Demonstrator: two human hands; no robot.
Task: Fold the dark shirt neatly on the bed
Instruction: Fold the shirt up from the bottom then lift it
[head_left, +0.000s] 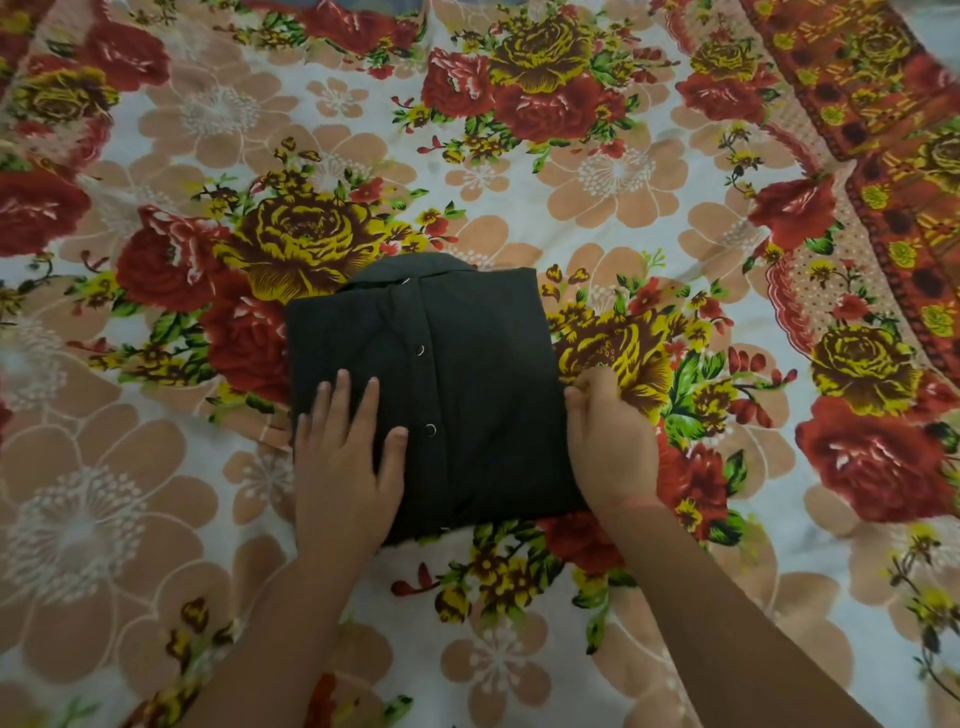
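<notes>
The dark shirt (447, 384) is lying on the bed (156, 467) as a small square, so the folding looks almost done. The left hand (345, 462) is pressing flat, fingers spread. The right hand (608, 447) is curling around the shirt's edge. Next, probably just smoothing gently.

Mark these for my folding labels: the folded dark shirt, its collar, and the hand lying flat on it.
Folded dark shirt (483, 364), head view, right front panel.
Collar (415, 267), head view, far curved edge.
Left hand (345, 457), head view, back of the hand.
</notes>
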